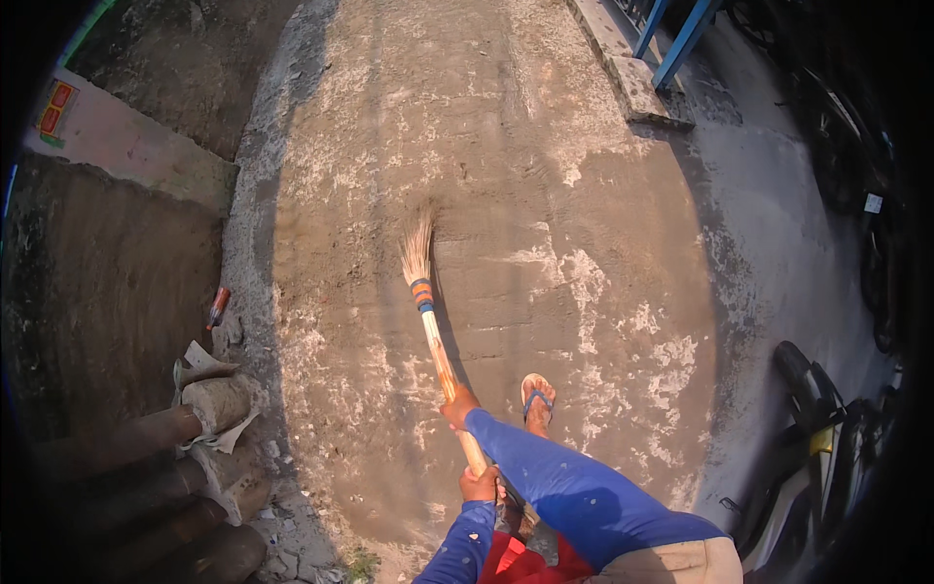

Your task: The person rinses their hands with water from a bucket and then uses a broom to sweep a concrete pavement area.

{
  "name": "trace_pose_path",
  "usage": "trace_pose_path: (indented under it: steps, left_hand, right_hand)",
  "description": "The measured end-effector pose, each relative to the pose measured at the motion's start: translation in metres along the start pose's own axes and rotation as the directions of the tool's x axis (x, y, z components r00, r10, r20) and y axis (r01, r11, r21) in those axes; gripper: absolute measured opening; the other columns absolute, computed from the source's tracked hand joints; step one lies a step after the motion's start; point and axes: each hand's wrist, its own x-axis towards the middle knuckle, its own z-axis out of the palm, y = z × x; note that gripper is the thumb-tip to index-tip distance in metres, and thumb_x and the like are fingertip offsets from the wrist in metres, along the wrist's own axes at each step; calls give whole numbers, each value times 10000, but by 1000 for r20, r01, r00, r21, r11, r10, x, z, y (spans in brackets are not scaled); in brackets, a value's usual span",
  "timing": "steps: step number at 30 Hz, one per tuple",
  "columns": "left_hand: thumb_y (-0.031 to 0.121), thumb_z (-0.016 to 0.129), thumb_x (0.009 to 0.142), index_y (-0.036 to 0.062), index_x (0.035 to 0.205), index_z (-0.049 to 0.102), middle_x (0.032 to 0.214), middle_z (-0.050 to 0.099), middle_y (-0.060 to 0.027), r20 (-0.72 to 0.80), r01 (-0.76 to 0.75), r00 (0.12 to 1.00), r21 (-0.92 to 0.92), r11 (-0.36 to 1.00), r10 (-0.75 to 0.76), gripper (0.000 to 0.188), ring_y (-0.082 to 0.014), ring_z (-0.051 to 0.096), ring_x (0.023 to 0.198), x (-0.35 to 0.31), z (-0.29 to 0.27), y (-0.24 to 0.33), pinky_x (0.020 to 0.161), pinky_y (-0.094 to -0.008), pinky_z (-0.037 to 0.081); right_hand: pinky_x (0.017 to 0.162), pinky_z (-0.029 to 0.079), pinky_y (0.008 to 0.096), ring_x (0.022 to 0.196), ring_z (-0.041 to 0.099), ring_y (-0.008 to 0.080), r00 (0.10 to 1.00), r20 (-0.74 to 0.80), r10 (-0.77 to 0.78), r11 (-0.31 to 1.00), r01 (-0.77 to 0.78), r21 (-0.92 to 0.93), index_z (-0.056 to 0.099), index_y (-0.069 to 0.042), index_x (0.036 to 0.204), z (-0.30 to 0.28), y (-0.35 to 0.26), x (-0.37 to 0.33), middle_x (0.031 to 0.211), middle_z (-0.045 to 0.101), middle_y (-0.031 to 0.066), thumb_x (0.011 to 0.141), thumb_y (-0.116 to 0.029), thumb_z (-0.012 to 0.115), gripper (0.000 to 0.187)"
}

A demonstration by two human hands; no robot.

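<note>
Broom (434, 336) lies near the centre of view, bristles (416, 255) toward 11 o'clock, apparently touching the pavement (632, 253). Right hand (460, 407) is closed around the lower handle (440, 360); left hand (480, 484) is closed near its butt, toward 6 o'clock. Assessment: light, handle stiff, bristles springy; two-handed hold on bare wood suits, slipping unlikely. Edges: kerb (637, 88) at 1 o'clock, stacked cylinders (216, 404) at 8, bottle (219, 308) at 9, apparent motorcycle (822, 440) at 4. Widest room judged toward 12 o'clock. Flip-flop (533, 389) sits near the handle, on its 3 o'clock side.

end of broom handle (440, 350) hidden in left grip (481, 485), motorbike (823, 444) cut off
</note>
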Motion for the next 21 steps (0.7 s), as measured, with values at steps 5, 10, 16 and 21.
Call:
trace_pose_path:
  steps: [5, 10, 16, 21]
  left_hand:
    - [20, 644, 741, -39, 908, 532, 622, 579, -100, -82, -350, 933, 19, 936, 350, 209, -179, 549, 405, -40, 59, 36, 375, -303, 458]
    - [91, 675, 724, -10, 932, 549, 608, 577, -90, 360, -129, 929, 521, 844, -80, 264, -169, 541, 405, -11, 83, 46, 367, -300, 439]
    - [71, 673, 713, -19, 933, 539, 555, 526, -62, 221, 104, 949, 456, 884, -226, 273, -144, 498, 369, 37, 103, 70, 347, -290, 421]
    - [12, 649, 717, -43, 930, 540, 610, 564, -87, -93, -413, 907, 3, 911, 411, 246, -150, 538, 411, 43, 139, 98, 393, -295, 454]
  right_hand:
    - [401, 457, 344, 453, 541, 184, 955, 86, -285, 959, 283, 28, 432, -44, 1108, -28, -51, -41, 677, 554, 95, 777, -132, 648, 405]
    - [368, 453, 339, 461, 563, 203, 918, -382, 105, 922, 54, 384, 387, -48, 1053, -170, -20, -44, 689, 550, 114, 777, -119, 625, 371]
    - [357, 458, 341, 461, 579, 204, 972, -133, 193, 977, -179, 114, 368, 14, 1121, -133, -36, 48, 682, 565, 140, 771, -58, 615, 434]
    - [467, 490, 352, 514, 603, 215, 975, 23, -220, 974, 221, -51, 408, -24, 1129, -106, -119, 57, 739, 590, 137, 760, -144, 628, 446]
